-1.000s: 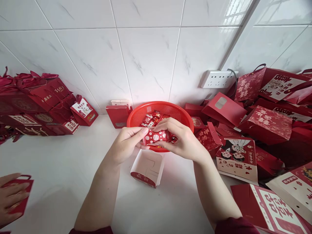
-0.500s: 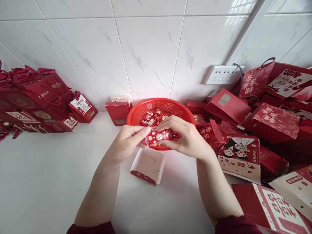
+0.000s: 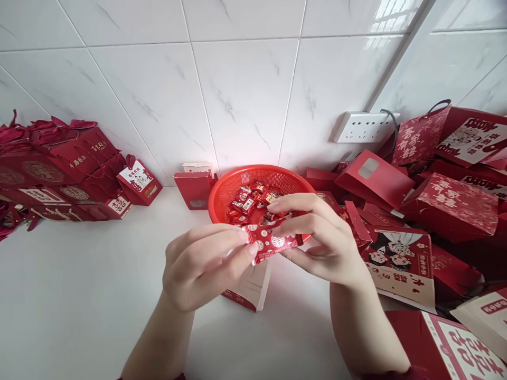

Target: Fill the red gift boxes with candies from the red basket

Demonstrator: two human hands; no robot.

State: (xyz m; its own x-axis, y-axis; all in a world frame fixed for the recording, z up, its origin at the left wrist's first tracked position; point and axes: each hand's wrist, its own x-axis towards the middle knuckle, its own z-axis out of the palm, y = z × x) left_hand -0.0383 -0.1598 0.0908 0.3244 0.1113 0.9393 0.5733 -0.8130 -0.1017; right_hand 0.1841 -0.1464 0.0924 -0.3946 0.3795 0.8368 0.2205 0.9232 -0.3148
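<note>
Holding wrapped candies: red perforated basket.

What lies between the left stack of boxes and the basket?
In the head view: a small box beside the stack, bare counter, then a red box with a cream one behind it, next to the basket.

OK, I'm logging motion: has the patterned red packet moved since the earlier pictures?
Yes: against the red basket, the patterned packet has shifted rightward and lower.

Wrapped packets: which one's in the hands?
The white-dotted packet, pinched between left hand and right hand; the other packets lie in the red basket.
</note>
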